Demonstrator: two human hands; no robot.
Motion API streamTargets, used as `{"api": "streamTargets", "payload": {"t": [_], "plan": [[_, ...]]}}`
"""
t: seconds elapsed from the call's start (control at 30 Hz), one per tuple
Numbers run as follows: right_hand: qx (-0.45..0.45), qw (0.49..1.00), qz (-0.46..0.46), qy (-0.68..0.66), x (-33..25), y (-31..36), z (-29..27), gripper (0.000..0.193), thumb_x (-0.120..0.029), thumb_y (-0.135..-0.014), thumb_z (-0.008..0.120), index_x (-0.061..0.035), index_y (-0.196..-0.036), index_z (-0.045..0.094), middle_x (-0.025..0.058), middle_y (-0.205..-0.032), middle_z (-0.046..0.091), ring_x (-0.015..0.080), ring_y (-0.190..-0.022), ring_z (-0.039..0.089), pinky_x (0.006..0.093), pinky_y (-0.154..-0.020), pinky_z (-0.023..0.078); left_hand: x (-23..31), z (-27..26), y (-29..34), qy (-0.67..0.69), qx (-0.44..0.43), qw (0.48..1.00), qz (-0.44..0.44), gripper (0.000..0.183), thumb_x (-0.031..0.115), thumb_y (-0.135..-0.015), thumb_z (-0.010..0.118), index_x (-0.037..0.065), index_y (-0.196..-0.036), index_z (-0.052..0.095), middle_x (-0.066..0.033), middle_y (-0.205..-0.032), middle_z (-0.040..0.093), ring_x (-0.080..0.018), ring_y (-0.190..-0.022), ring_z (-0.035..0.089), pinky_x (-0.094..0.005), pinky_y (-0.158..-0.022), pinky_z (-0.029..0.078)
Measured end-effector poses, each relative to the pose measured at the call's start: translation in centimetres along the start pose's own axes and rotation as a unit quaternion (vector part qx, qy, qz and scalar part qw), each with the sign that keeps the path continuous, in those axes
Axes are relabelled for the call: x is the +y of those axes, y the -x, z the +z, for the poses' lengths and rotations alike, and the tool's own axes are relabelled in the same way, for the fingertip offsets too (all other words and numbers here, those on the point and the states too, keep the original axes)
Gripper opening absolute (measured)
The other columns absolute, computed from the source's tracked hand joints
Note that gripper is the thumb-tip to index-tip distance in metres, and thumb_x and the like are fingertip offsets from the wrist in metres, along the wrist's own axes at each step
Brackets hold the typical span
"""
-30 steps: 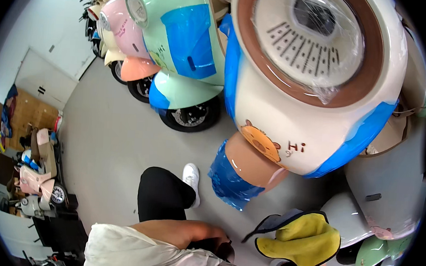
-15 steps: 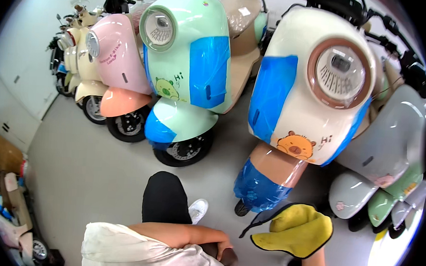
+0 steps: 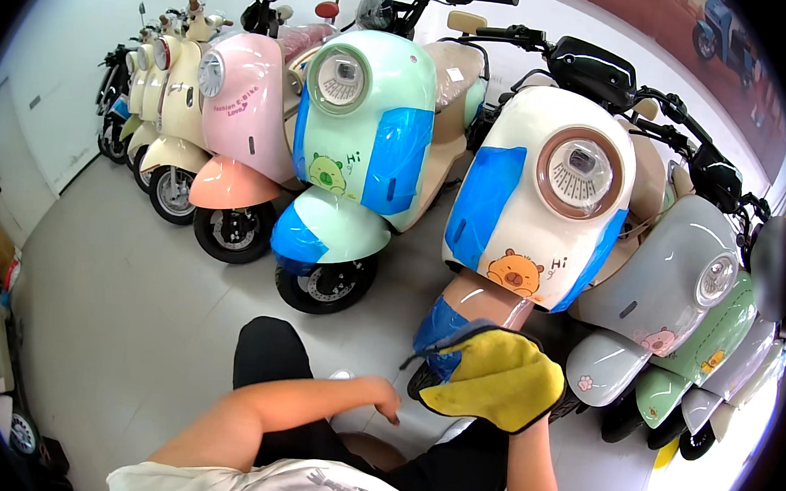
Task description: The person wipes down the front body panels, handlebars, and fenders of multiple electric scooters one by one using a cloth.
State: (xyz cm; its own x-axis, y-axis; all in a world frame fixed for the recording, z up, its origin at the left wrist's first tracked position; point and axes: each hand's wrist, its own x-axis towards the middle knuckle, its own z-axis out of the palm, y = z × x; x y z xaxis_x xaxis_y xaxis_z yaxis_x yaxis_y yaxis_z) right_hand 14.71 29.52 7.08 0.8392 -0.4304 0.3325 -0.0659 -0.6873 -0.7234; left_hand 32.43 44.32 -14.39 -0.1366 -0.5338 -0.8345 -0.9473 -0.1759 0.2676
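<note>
In my right hand, at the end of the raised right forearm (image 3: 533, 466), is a yellow microfibre cloth (image 3: 503, 384) with a dark edge and a greyish other side. It drapes over the hand and hides the fingers. The cloth is in front of the brown front mudguard (image 3: 494, 304) of a cream scooter (image 3: 502, 225), overlapping its blue film; whether they touch, I cannot tell. My left hand (image 3: 385, 398) hangs over my lap with its fingers loosely pointing down, nothing in them. The cream scooter has a round headlight (image 3: 580, 176) and an orange bear sticker (image 3: 515, 273).
To the left stand a mint-green scooter (image 3: 363, 145) with blue film, a pink scooter (image 3: 238, 128) and several cream ones. On the right are a grey scooter (image 3: 657, 262) and a green one (image 3: 717, 324). Grey tiled floor (image 3: 136, 320) lies in front of them.
The cloth has moved left and up with my right hand, now over the mudguard's lower part. My left hand has lifted off my lap and moved left. The view has tilted up.
</note>
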Motion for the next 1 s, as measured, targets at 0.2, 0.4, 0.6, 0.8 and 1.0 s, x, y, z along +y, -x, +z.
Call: {"api": "streamTargets", "payload": {"t": [0.2,0.4,0.6,0.8,1.0], "plan": [[0.064,0.953,-0.171,0.240,-1.8,-3.3,-0.2,0.029,-0.037,-0.070,0.080,-0.0204,-0.092,0.074,-0.0018,-0.090,0.073,0.0232,-0.084,0.069,0.0335,-0.068,0.054,-2.0,-6.5,12.8,0.058,0.141,0.983,-0.101,0.087,0.071,-0.090,0.058,0.009,-0.150,0.048,-0.0186,-0.140,0.062,-0.0364,-0.127,0.060,-0.0453,-0.105,0.047],[0.040,0.983,-0.005,-0.181,0.2,-5.6,3.2,0.034,-0.028,-0.085,0.073,-0.0070,-0.112,0.072,0.0062,-0.107,0.076,0.0217,-0.095,0.071,0.0319,-0.082,0.057,-5.7,-8.2,16.1,0.086,0.354,0.927,-0.085,0.066,0.058,-0.093,0.061,0.008,-0.136,0.060,-0.0174,-0.122,0.069,-0.0371,-0.113,0.066,-0.0466,-0.094,0.053],[-0.083,0.987,0.002,-0.138,1.2,-9.3,7.3,0.033,-0.018,-0.089,0.067,-0.0003,-0.117,0.068,0.0124,-0.112,0.074,0.0253,-0.100,0.070,0.0354,-0.086,0.057,-7.7,-5.3,12.8,0.033,0.415,0.902,-0.112,0.050,0.047,-0.094,0.064,0.008,-0.124,0.065,-0.0155,-0.113,0.069,-0.0349,-0.109,0.065,-0.0490,-0.091,0.051],[-0.082,0.991,0.000,-0.103,5.7,-9.8,9.8,0.030,-0.019,-0.090,0.067,-0.0010,-0.114,0.069,0.0118,-0.110,0.075,0.0253,-0.096,0.071,0.0347,-0.084,0.057,-10.0,-6.8,14.1,0.050,0.372,0.924,-0.065,0.050,0.048,-0.094,0.064,0.007,-0.124,0.067,-0.0151,-0.115,0.069,-0.0338,-0.109,0.066,-0.0482,-0.092,0.050],[-0.018,1.000,0.023,-0.004,4.4,-10.2,10.6,0.031,-0.021,-0.091,0.066,-0.0040,-0.117,0.070,0.0111,-0.111,0.075,0.0263,-0.097,0.072,0.0346,-0.085,0.057,-13.9,-7.2,13.1,0.026,0.329,0.942,-0.061,0.052,0.049,-0.094,0.063,0.007,-0.124,0.066,-0.0151,-0.115,0.070,-0.0342,-0.108,0.066,-0.0476,-0.090,0.052]]}}
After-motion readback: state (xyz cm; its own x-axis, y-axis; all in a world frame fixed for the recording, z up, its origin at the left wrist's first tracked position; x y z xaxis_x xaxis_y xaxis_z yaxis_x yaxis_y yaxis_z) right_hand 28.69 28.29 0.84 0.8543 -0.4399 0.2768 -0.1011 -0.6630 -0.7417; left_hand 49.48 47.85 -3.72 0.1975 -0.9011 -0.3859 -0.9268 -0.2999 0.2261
